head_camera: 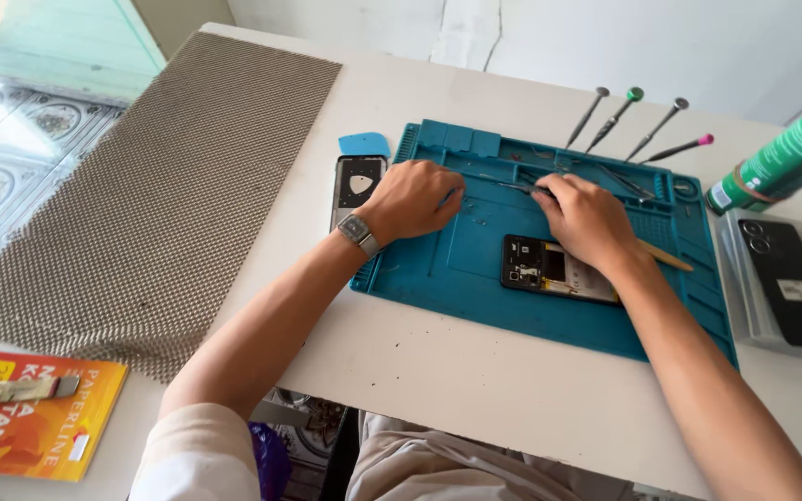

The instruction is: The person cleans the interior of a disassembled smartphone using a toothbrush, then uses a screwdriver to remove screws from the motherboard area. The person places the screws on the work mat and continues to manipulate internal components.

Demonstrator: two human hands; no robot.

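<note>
So both hands are parked on the blue mat (475,288), up near its back edge. The right hand (587,221) is curled around thin metal tweezers (519,186), whose tips point left toward the left hand (412,197). That one is loosely curled too, fingertips down on the mat. Can't tell if it's pinching anything, too small to see.

The opened phone (549,269) lies just in front of the right hand, partly under the wrist, long axis running left-right across the mat. So the right hand is clearly the nearer one; the left is a bit off to the side.

The mat's tray slots along the back look like they hold small bits, but I can't make them out. Off the mat: four screwdrivers (638,121) on the worktop (438,371) behind, a back cover (356,186) with a blue pick (364,144) on the left, a second phone (791,283) on the right
</note>
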